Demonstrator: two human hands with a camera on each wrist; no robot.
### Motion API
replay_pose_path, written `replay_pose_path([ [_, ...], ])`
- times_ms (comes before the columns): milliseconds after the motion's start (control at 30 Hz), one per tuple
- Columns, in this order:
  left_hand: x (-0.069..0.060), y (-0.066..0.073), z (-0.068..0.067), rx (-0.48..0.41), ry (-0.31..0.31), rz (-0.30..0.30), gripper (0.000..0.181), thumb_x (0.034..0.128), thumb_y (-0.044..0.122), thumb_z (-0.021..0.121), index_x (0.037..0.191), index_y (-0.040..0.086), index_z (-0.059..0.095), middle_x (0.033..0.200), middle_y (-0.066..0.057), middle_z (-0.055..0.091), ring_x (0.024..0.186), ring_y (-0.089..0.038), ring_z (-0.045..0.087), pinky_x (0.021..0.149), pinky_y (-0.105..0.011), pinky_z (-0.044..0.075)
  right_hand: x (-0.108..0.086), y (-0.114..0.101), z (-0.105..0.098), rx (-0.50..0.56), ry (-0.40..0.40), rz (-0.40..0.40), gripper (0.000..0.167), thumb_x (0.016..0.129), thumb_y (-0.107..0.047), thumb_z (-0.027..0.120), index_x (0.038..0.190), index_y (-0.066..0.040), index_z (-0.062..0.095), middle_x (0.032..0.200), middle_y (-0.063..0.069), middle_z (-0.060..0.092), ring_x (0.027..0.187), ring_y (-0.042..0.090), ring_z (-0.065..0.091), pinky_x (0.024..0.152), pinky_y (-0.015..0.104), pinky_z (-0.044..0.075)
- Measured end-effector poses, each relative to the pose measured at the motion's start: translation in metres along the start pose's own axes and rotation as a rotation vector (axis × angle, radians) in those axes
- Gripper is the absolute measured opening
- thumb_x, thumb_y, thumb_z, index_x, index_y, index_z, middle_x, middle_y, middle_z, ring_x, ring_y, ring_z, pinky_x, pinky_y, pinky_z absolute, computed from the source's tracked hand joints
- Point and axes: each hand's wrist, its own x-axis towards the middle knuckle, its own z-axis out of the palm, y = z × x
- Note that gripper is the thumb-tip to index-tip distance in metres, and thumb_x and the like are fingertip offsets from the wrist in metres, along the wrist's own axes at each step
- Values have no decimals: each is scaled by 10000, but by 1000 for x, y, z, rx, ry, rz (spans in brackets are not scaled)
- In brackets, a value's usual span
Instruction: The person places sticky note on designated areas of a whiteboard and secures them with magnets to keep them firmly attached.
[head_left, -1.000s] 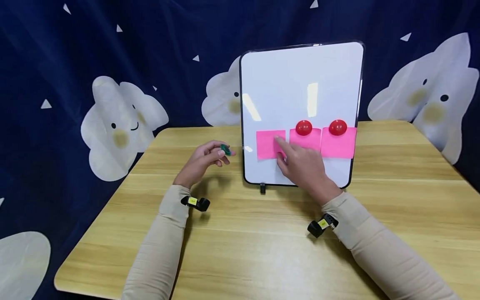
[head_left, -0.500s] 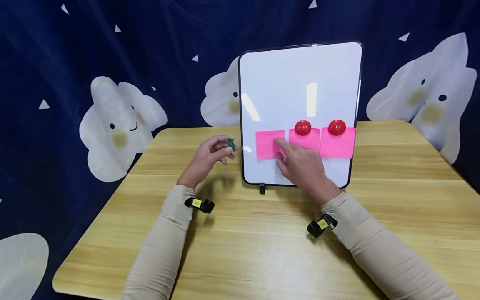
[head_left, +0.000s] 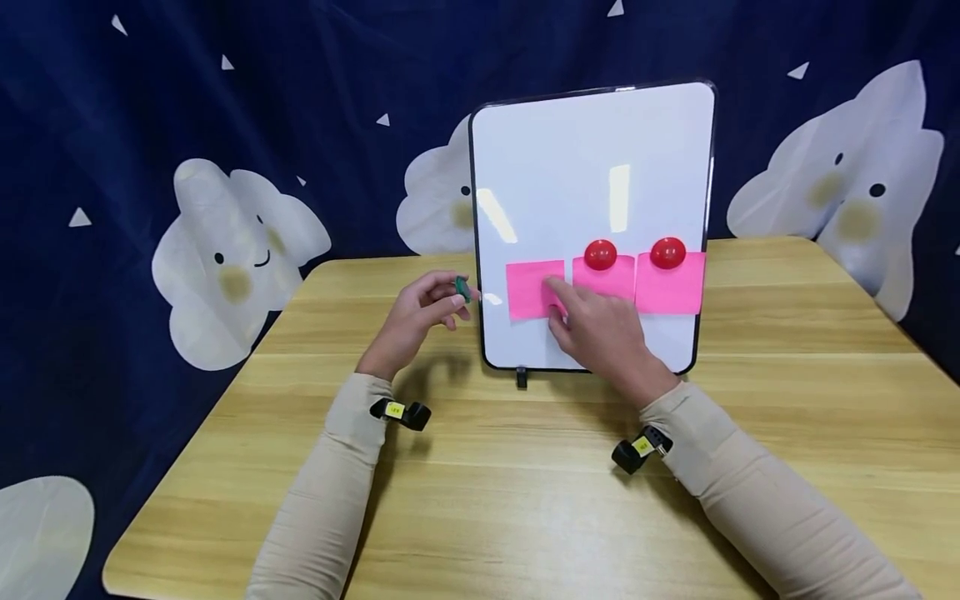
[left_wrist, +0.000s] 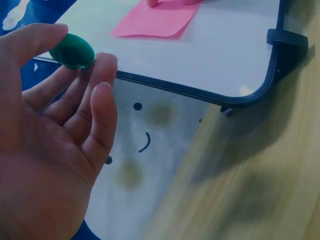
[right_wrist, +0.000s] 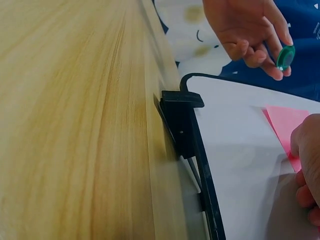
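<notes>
My left hand (head_left: 412, 321) pinches a green round magnet (left_wrist: 73, 51) between thumb and fingertips, just left of the whiteboard (head_left: 592, 150). In the right wrist view the magnet's greyer flat face shows on the green magnet (right_wrist: 286, 58). On the board, my right hand (head_left: 606, 333) presses the left pink sticky note (head_left: 525, 292) with its index fingertip; the thumb lies near the note's lower right corner. To the right are a middle pink note (head_left: 619, 279), partly covered by that hand, and a right pink note (head_left: 670, 292). Red magnets (head_left: 601, 255) sit on the top edges of these two.
The whiteboard stands upright on a wooden table (head_left: 480, 492), held by a black stand foot (right_wrist: 180, 120) at its lower edge. A dark blue curtain (head_left: 360, 50) with white cloud prints hangs behind the table.
My left hand has moved a little right, towards the board, and tilted the green magnet more upright. My right hand stays on the left note. The head view has shifted slightly.
</notes>
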Motion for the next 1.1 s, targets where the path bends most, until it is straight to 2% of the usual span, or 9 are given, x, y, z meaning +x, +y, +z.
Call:
replay_pose_path([
  [233, 6, 7, 9, 47, -31, 58, 369, 993, 139, 604, 1320, -22, 547, 1194, -176, 671, 907, -334, 652, 705, -318, 518, 1, -1, 0, -7, -7, 2, 487, 809, -164, 787, 1252, -78, 603, 603, 23, 529, 449, 136, 417, 432, 265, 346],
  [433, 12, 15, 16, 159, -34, 48, 389, 994, 138, 618, 1367, 43, 558, 1205, -127, 663, 944, -313, 678, 725, -332, 520, 1, -4, 0, -7, -6, 11, 490, 801, -170, 800, 1245, -83, 610, 616, 28, 550, 454, 138, 434, 434, 264, 357],
  [600, 16, 22, 18, 209, 0, 54, 416, 988, 148, 641, 1391, 83, 557, 1223, -128, 653, 968, -277, 681, 773, -382, 530, 2, -5, 2, -4, -18, 9, 459, 821, -173, 780, 1238, -87, 608, 613, 20, 540, 456, 135, 427, 433, 264, 349],
  [733, 20, 23, 23, 262, 31, 91, 427, 968, 137, 665, 1381, 82, 573, 1212, -116, 668, 932, -243, 663, 798, -349, 527, 2, -6, 2, -8, -24, 6, 453, 827, -174, 774, 1239, -82, 610, 611, 15, 539, 454, 132, 426, 430, 260, 342],
  [900, 25, 22, 30, 282, 70, 157, 396, 950, 144, 690, 1330, 68, 608, 1150, -84, 673, 896, -243, 641, 770, -299, 496, 1, -5, 0, -16, -25, 8, 461, 829, -177, 778, 1247, -82, 609, 609, 14, 541, 451, 129, 427, 431, 259, 343],
  [1100, 32, 20, 36, 312, 118, 180, 407, 939, 194, 716, 1325, 99, 629, 1133, -26, 650, 880, -212, 647, 744, -314, 489, 1, -2, -1, -25, -23, 16, 459, 831, -176, 775, 1250, -82, 615, 608, 14, 541, 449, 126, 421, 428, 260, 338],
])
